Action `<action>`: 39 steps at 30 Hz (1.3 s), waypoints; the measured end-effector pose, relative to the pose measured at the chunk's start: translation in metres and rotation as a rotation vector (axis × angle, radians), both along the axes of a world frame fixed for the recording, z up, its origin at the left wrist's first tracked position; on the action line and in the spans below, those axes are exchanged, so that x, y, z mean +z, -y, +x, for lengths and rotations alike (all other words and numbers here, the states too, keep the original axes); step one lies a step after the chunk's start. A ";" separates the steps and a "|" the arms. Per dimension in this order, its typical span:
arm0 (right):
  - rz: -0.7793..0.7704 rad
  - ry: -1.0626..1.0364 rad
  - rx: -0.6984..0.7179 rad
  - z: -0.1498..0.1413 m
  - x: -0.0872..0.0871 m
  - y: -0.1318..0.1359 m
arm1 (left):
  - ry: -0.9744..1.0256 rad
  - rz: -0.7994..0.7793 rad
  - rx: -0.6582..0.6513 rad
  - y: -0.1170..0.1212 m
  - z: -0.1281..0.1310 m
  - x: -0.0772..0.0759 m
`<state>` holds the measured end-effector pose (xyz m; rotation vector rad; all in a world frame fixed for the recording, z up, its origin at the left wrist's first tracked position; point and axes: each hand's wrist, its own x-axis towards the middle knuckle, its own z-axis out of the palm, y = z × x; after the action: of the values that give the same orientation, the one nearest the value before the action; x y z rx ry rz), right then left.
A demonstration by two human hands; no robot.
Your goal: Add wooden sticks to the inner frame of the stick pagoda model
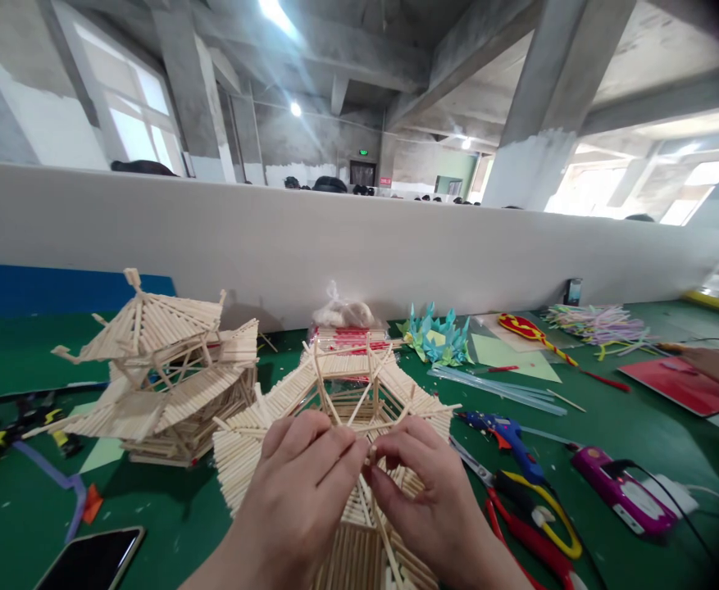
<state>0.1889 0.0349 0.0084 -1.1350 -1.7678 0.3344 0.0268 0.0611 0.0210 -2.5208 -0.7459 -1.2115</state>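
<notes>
A pavilion model of thin wooden sticks [248, 455] stands in front of me, its sloping roof panels spread around an open frame of sticks. Over its centre, my left hand [310, 475] is closed with the fingers curled together; whatever they grip is hidden. Beside it, my right hand [417, 475] pinches a small wooden stick [372, 453] between thumb and forefinger, and the fingertips of both hands nearly meet there. My hands cover part of the model's middle. To the left stands a second, taller stick pavilion [178, 393] with two tiers of roof.
At right lie a blue glue gun [510, 438], scissors [479, 467], red-and-yellow-handled pliers [537, 516] and a purple device [623, 492] with cables. A phone [92, 561] lies front left. Behind are folded blue paper [439, 336] and a white partition [359, 246]. Another person's hand [712, 365] rests far right.
</notes>
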 end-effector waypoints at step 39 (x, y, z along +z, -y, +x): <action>0.079 0.015 0.010 0.009 -0.001 0.000 | -0.098 0.032 0.146 -0.001 -0.048 0.012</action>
<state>0.1976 0.0346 0.0077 -1.0753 -1.7847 0.2603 -0.0212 0.0620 0.0333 -2.4327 -0.8629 -1.0353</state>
